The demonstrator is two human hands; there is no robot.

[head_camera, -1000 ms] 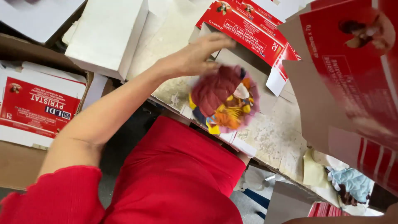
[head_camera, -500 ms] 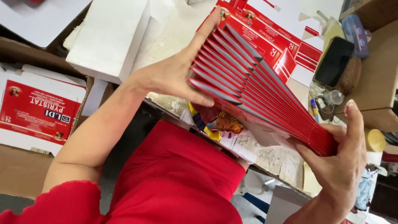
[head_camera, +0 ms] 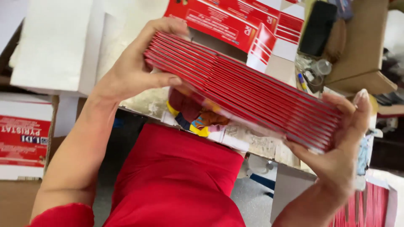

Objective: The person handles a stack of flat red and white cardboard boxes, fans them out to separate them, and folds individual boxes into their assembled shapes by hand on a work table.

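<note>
The stack of flat cartons is red with thin white edges. The unfolded carton behind is red and white. The garment below is plain red.

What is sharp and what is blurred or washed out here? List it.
Head view: the stack of red flat cartons and left hand are fairly sharp; the right hand slightly soft; the white boxes top left washed out by bright light; the clutter top right blurred.
</note>
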